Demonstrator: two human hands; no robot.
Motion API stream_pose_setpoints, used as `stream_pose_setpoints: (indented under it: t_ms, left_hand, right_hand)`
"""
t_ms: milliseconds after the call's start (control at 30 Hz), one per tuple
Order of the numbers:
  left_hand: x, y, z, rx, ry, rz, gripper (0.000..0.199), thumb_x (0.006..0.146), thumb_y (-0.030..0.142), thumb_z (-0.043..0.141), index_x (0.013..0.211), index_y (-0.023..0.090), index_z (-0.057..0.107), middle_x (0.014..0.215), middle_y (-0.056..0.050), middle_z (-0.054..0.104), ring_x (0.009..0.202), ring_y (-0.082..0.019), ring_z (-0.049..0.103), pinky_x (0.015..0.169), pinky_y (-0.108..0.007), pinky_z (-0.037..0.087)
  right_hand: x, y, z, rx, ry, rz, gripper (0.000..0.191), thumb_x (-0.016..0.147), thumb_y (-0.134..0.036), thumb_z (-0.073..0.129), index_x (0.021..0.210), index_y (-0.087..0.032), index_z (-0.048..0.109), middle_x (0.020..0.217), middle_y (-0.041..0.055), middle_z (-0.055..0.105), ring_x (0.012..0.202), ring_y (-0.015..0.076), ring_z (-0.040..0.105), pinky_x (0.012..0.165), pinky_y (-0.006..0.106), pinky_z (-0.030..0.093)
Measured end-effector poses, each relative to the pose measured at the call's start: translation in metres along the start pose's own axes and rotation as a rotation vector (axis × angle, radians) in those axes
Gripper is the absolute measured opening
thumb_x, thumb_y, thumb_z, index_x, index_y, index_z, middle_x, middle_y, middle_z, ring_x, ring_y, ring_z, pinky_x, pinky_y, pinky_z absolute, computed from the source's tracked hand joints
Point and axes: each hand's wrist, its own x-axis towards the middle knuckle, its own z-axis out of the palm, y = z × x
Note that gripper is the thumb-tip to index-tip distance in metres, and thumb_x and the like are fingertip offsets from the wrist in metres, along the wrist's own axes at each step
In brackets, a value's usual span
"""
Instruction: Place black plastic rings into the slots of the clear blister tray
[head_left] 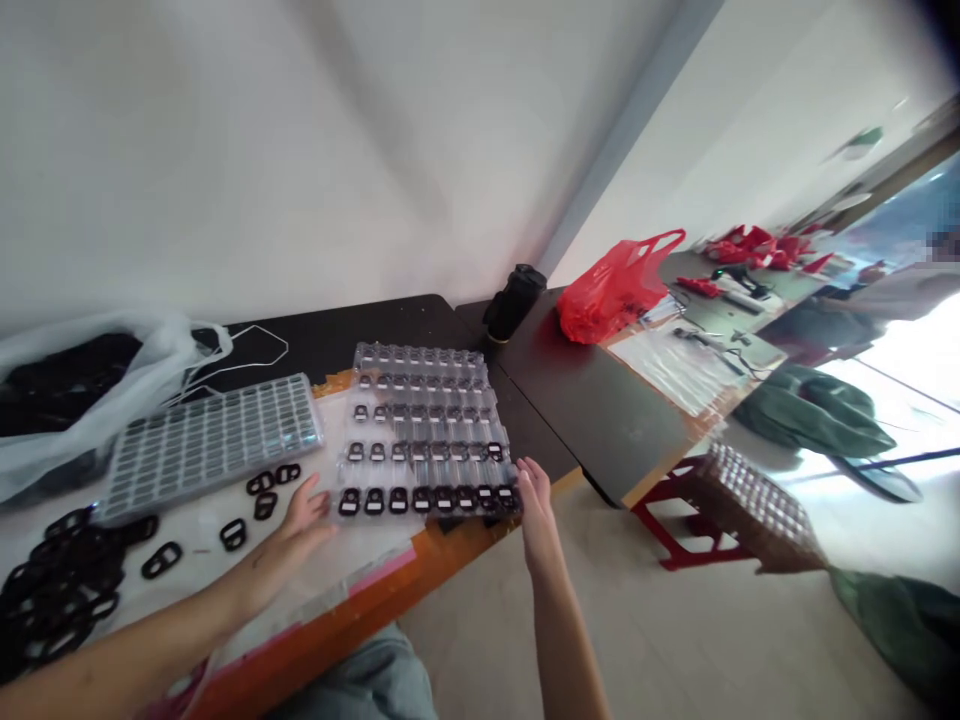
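Note:
A clear plastic tray (442, 470) lies tilted at the front of the table, with rows of small black parts in its pockets. My right hand (535, 505) holds the tray's right front corner, fingers along its edge. Beside the left front corner is my left hand (304, 518), its fingers spread and nothing visible in them; whether the fingertips touch the tray I cannot tell. Several loose black buckle-like pieces (234, 534) lie left of that hand. Farther left is a heap of the same black pieces (64, 580).
A second tray with a grid of pockets (217, 440) lies at the back left, next to a white plastic bag (176, 345) with black contents. A black bottle (516, 303) and a red bag (611, 290) stand to the right. A red stool (675, 550) is below; another person sits far right.

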Motion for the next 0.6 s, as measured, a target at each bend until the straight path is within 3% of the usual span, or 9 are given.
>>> stream_pose_setpoints:
  t_ms: [100,200,367,600]
  left_hand:
    - [-0.001,0.02,0.006,-0.015,0.063,-0.063,0.098,0.073,0.052,0.049,0.158,0.026,0.007,0.162,-0.009,0.032,0.147,-0.021,0.032,0.115,-0.029,0.03]
    - [-0.004,0.039,0.008,0.021,0.046,-0.102,0.093,0.075,0.048,0.048,0.157,0.024,0.013,0.163,-0.006,0.029,0.147,-0.022,0.032,0.117,-0.029,0.026]
    - [0.006,0.045,0.003,0.085,0.013,-0.063,0.09,0.078,0.047,0.049,0.157,0.021,0.015,0.164,-0.01,0.026,0.145,-0.025,0.036,0.118,-0.035,0.024]
    - [0.022,0.067,-0.007,0.234,-0.057,-0.005,0.093,0.081,0.05,0.05,0.159,0.018,0.011,0.164,-0.017,0.021,0.147,-0.031,0.03,0.119,-0.042,0.019]
  right_hand:
    - [-0.005,-0.001,0.001,0.009,-0.002,-0.011,0.078,0.076,-0.072,0.06,0.136,-0.024,0.048,0.143,0.0109,0.056,0.134,0.0277,0.05,0.114,0.044,0.036]
    - [-0.01,-0.003,-0.001,0.002,-0.039,-0.004,0.077,0.077,-0.071,0.061,0.137,-0.024,0.048,0.141,0.0101,0.058,0.132,0.0269,0.052,0.111,0.042,0.04]
    - [-0.022,-0.001,-0.007,0.001,0.001,-0.015,0.073,0.081,-0.069,0.058,0.137,-0.023,0.048,0.139,0.0091,0.059,0.131,0.0261,0.053,0.111,0.041,0.04]
    - [-0.046,0.011,-0.016,0.037,0.015,0.014,0.074,0.078,-0.069,0.061,0.136,-0.024,0.047,0.142,0.0105,0.057,0.132,0.0283,0.052,0.114,0.047,0.036]
